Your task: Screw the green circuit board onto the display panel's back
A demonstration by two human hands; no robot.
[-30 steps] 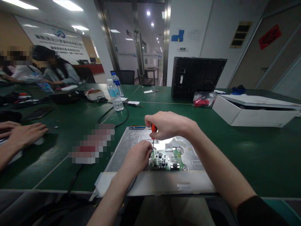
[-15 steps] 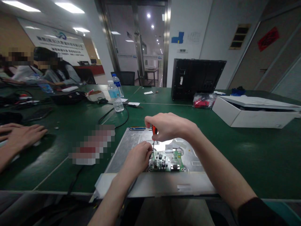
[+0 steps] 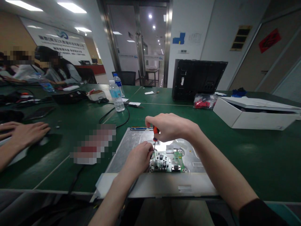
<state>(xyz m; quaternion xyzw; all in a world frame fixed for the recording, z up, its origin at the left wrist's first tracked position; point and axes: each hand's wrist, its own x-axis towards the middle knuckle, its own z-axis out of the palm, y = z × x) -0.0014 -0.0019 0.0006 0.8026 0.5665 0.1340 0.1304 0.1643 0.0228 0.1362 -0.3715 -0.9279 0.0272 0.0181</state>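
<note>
- Gripping the orange-and-black screwdriver point(image 3: 155, 130) from above, the right hand point(image 3: 171, 126) is closed round its handle; thin shaft nearly upright, leaning slightly, tip down at the board's far left corner.
- Left hand point(image 3: 138, 157) bent low beside that corner, fingertips bunched near the tip. Cannot tell whether they pinch anything.
- Green circuit board point(image 3: 167, 161) lies flat on the near-middle part of a metal panel point(image 3: 122, 153), under and between the hands.
- Judgement: best to line the shaft up square with the screw point, press straight down and turn slowly; a tilted tip could slip and score the board.
- Judgement: left fingers do well to steady by the edge, clear of the small parts.
- Board: rigid, thin, studded with dark chips and stubby round components; a metal-rimmed connector point(image 3: 176, 168) along the near edge.
- Panel: dull silver sheet, smooth, bright with glare past the board; pale, smooth strip point(image 3: 162, 185) across the near side.
- Table point(image 3: 246, 166): green, flat, faintly glossy.
</note>
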